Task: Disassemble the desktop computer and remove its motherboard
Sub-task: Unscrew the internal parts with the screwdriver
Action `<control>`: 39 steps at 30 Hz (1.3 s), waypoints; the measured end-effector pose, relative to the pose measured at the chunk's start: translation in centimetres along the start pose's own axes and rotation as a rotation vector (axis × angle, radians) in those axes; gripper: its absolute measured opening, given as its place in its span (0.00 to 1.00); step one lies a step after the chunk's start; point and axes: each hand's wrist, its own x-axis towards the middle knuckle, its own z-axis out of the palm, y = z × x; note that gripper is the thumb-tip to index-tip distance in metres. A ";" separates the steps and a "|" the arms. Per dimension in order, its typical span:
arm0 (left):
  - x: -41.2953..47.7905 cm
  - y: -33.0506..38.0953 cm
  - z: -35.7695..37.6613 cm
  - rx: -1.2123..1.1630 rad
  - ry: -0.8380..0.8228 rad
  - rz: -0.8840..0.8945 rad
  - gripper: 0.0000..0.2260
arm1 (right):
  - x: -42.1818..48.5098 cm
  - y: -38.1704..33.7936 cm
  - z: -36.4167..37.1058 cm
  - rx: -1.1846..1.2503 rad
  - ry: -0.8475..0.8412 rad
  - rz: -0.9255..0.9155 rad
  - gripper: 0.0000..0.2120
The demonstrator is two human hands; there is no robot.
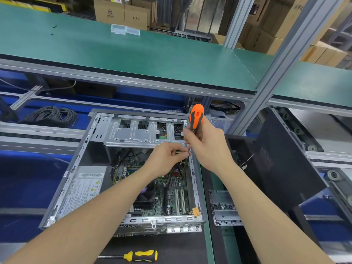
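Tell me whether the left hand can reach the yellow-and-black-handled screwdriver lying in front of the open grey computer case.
Probably yes. The yellow-and-black screwdriver lies bare on the black mat, nothing over it. But the left hand is pinching something small inside the case, so it must let go first.

Bright, even overhead light, soft shadows, sharp centre, with wide-angle bending at the edges.

Right hand (206, 143) grips orange screwdriver (196, 119); left hand (167, 157) pinches inside open computer case (76, 168).
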 end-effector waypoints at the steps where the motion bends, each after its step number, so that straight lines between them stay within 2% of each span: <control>1: 0.0 0.0 0.0 -0.003 -0.002 0.000 0.05 | 0.0 0.0 0.0 -0.003 0.000 0.001 0.07; 39: 0.6 -0.5 0.5 -0.031 -0.019 0.024 0.04 | -0.1 0.3 -0.5 0.017 0.015 -0.005 0.06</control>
